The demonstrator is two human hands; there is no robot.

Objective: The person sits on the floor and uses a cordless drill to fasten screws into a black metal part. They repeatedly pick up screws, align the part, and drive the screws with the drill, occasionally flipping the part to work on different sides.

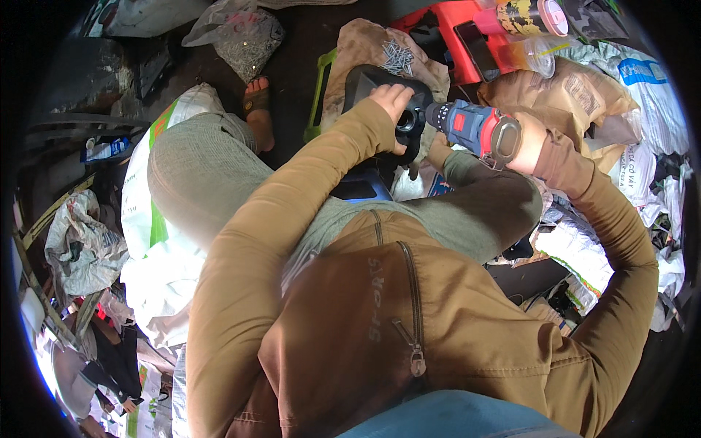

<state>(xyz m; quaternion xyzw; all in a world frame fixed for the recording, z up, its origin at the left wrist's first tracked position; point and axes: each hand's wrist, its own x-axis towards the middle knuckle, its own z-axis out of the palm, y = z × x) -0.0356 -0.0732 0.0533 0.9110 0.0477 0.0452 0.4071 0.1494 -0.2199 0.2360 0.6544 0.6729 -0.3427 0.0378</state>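
My left hand [393, 102] lies closed over a black plastic part [359, 84] with a round, ring-edged hole, pressing it in front of my crossed legs. My right hand [531, 142] is wrapped round a blue and red cordless drill [473, 128]. The drill's black chuck points left at the part, close to the ring; whether its tip touches is hidden. Just beyond the part, a small heap of screws [396, 58] rests on a stained beige cloth [355, 45].
A red plastic stool [454, 31] at the far right bears a phone [476, 52] and drink cups [531, 55]. A brown paper sack [558, 95] stands near my right hand. Far left sits a clear bag of small metal pieces [250, 45]. Another person [95, 372] is at the lower left.
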